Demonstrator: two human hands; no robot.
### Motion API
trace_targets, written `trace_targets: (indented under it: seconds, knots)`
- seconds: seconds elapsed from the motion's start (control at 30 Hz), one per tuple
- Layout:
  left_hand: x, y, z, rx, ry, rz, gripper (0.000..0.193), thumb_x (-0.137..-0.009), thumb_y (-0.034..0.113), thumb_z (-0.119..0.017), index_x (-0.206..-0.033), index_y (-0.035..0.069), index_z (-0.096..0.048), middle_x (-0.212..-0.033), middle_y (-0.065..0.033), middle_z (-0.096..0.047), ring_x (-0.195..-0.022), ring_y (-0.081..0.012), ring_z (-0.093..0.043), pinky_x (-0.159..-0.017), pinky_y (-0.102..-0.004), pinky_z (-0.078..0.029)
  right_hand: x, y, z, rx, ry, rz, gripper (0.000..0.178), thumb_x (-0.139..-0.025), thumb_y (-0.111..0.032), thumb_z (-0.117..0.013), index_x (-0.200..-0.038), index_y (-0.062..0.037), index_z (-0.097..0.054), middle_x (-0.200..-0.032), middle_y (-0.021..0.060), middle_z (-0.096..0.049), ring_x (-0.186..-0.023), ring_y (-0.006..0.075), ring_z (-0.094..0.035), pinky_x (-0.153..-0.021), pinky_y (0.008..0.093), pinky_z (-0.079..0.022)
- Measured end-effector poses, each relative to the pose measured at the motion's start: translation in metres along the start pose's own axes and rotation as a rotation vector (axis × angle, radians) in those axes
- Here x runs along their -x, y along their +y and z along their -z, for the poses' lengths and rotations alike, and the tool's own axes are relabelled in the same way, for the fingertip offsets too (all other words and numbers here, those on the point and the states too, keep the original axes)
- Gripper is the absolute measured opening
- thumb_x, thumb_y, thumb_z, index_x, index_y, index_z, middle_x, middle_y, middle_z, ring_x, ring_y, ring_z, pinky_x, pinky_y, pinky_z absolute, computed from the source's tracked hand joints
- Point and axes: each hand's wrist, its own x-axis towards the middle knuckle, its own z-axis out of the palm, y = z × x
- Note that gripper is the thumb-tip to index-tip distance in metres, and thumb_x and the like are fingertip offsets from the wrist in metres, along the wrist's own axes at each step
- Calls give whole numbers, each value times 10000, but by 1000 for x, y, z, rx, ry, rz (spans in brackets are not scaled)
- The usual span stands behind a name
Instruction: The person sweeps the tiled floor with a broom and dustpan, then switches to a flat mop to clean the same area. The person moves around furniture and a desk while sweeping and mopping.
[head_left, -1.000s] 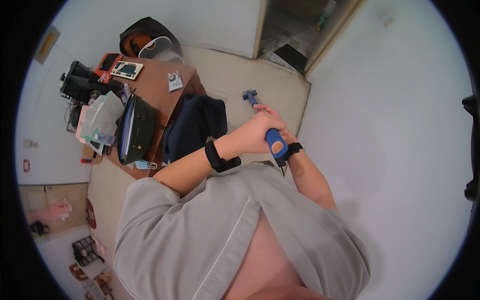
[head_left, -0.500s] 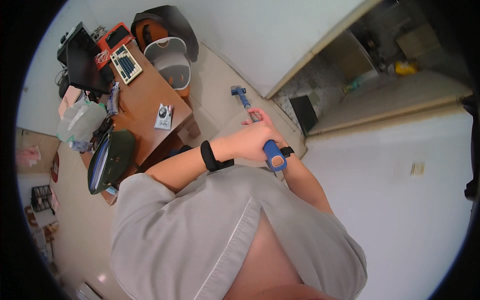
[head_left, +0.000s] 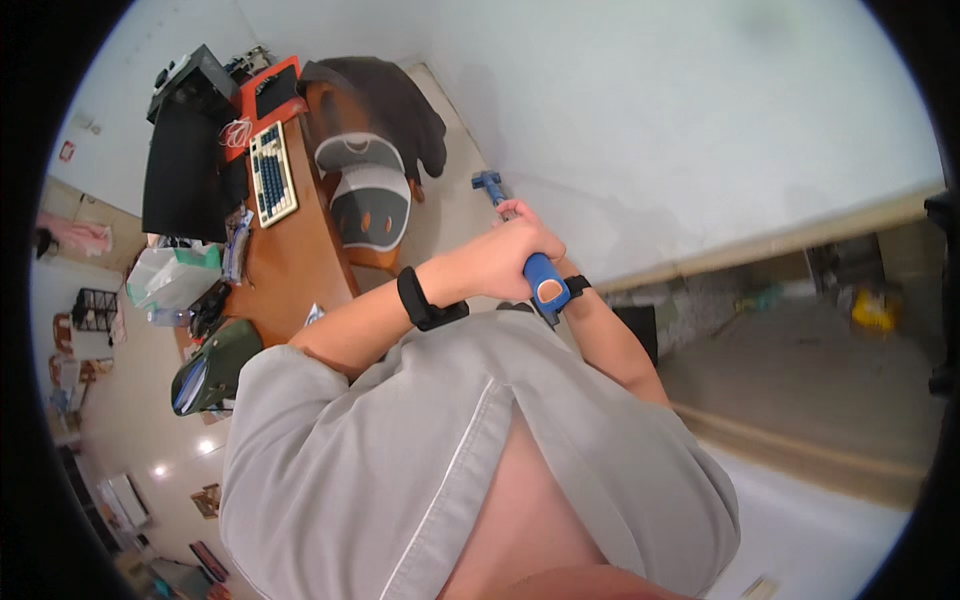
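Note:
A long pole (head_left: 546, 277) with a thick blue grip runs away from my chest toward the floor. Its far end carries a small blue head (head_left: 488, 181) by the base of the white wall; the kind of tool cannot be made out for certain. My left hand (head_left: 505, 256), with a black band on the wrist, is closed round the pole just below the grip's end. Beyond it my right hand (head_left: 518, 212) wraps the pole farther down, mostly hidden behind the left hand. Its forearm also wears a black band.
On the left stands a brown desk (head_left: 272, 268) with a keyboard (head_left: 272, 174), a monitor (head_left: 185, 170) and a green bag (head_left: 213, 368). A chair (head_left: 368, 205) with a dark jacket (head_left: 400, 110) is beside it. A doorway (head_left: 800, 340) lies right, past the white wall (head_left: 690, 120).
The view has turned: the desk and chair now sit farther right and more upright, and the doorway lower. Both hands keep their grip on the pole, whose head stays by the wall.

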Motion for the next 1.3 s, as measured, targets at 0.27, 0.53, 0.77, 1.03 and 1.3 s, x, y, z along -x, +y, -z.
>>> trace_targets:
  seconds: [0.27,0.53,0.77,1.03,1.3]
  knots:
    - [-123,-120,116,-196,207,146,258,-735,116,-753,-713,35,-509,-634,-107,-500,-636,-315,-480,-717,-386,-381,-204,-53,62,-16,6,36,348,-1055,-209,-675,-1353,-124,-515,-1071,-6,-590,-971,101,-587,-865,293,-508]
    - [-192,-288,278,-289,289,141,345,-763,226,-756,-652,84,-461,-572,-87,-468,-533,-312,-470,-759,-508,-312,-470,-87,102,-168,-59,46,303,-1074,-152,-640,-1352,-121,-524,-1132,13,-580,-1048,117,-609,-913,302,-517]
    - [-207,-393,413,-68,300,156,246,-647,159,-789,-703,30,-586,-601,-97,-575,-581,-324,-549,-681,-406,-433,-643,-111,129,321,-315,-161,360,-1071,-43,-665,-1402,-103,-537,-1308,55,-507,-1165,137,-645,-970,294,-545]
    - [-191,-478,539,52,440,363,280,-626,105,-807,-748,26,-568,-709,-138,-618,-670,-349,-598,-617,-412,-449,-835,-88,126,711,-517,-8,298,-1014,-99,-744,-1273,-31,-611,-1090,100,-563,-1154,218,-617,-904,337,-521]
    - [-191,-500,677,-146,1091,373,356,-780,37,-884,-726,67,-534,-669,-77,-534,-634,-306,-526,-596,-376,-407,-1016,-49,71,777,-485,265,341,-1001,-328,-751,-860,-42,-631,-883,141,-619,-860,401,-627,-734,475,-496]
